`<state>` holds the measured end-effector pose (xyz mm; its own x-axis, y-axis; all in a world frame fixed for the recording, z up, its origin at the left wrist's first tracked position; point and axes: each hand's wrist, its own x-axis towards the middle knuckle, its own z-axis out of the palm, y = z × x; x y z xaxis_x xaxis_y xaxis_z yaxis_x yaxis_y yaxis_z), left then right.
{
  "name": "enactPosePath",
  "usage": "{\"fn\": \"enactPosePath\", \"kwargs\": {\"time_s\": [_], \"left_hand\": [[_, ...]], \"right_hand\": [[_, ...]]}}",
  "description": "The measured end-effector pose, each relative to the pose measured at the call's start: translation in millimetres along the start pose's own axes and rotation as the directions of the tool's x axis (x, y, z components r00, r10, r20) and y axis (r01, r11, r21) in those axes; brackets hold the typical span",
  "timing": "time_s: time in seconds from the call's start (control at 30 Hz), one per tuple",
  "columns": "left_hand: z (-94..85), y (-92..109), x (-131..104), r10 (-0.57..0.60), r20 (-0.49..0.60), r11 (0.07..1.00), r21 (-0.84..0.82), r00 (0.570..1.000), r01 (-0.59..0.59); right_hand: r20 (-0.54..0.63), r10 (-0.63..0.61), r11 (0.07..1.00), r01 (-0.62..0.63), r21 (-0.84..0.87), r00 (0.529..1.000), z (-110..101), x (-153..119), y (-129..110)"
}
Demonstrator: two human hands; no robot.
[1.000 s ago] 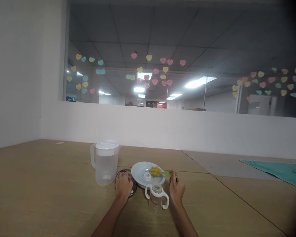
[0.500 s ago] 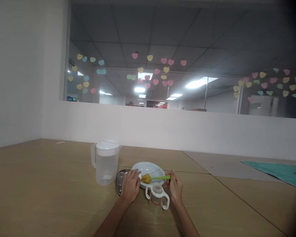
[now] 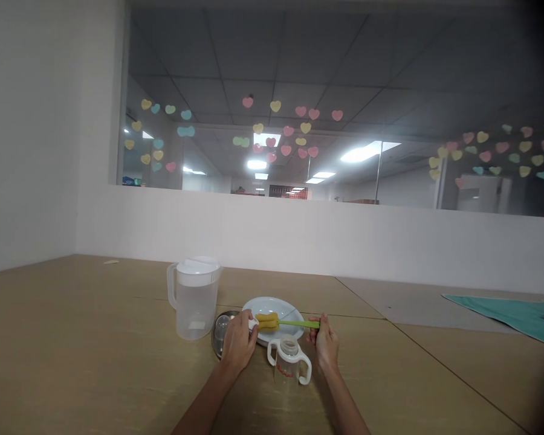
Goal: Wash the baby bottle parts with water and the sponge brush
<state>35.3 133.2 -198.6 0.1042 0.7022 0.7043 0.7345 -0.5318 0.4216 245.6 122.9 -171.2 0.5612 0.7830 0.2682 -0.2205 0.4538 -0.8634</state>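
My right hand is closed round the green handle of a bottle brush with a yellow sponge head. The sponge points left and touches a small white bottle collar, which my left hand grips; its exact shape is partly hidden by my fingers. Both are held over a white bowl. A clear baby bottle with two white side handles and red print stands uncapped between my forearms. Left of my left hand, a clear domed cap lies on a round metal tray, partly covered by the hand.
A translucent pitcher with a white lid stands left of the tray. A teal cloth lies at the far right of the wooden table. Behind the table is a white wall with a window above it.
The brush has shifted slightly, with my right hand a little farther right. My left hand has turned, so more of the white collar and yellow sponge shows.
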Motion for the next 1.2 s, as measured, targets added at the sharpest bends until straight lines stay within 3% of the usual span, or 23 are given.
{"fn": "enactPosePath", "kwargs": {"time_s": [0.23, 0.5, 0.73, 1.1, 1.2], "left_hand": [[5.6, -2.9, -0.9, -0.086, -0.045, 0.991, -0.103, 0.995, 0.081], [4.4, 2.7, 2.4, -0.233, -0.099, 0.939, -0.282, 0.967, 0.198], [2.1, 7.5, 2.6, -0.24, -0.185, 0.949, -0.253, 0.953, 0.19], [4.1, 2.7, 0.8, -0.166, -0.282, 0.955, -0.283, 0.945, 0.084], [1.8, 0.9, 0.7, -0.096, -0.31, 0.957, -0.29, 0.946, 0.002]], "right_hand": [[-0.039, 0.101, 0.975, -0.091, 0.204, 0.994, -2.3, 7.2, -0.3], [0.146, 0.139, 0.969, -0.165, 0.182, 0.979, 3.1, 2.7, -0.7], [0.166, 0.151, 0.975, -0.175, 0.137, 0.974, 2.7, 3.8, 3.2], [0.106, 0.182, 0.965, -0.198, 0.173, 0.978, 1.5, 4.2, -2.3], [0.075, 0.201, 0.96, -0.212, 0.185, 0.977, 1.0, 3.2, -3.6]]}}
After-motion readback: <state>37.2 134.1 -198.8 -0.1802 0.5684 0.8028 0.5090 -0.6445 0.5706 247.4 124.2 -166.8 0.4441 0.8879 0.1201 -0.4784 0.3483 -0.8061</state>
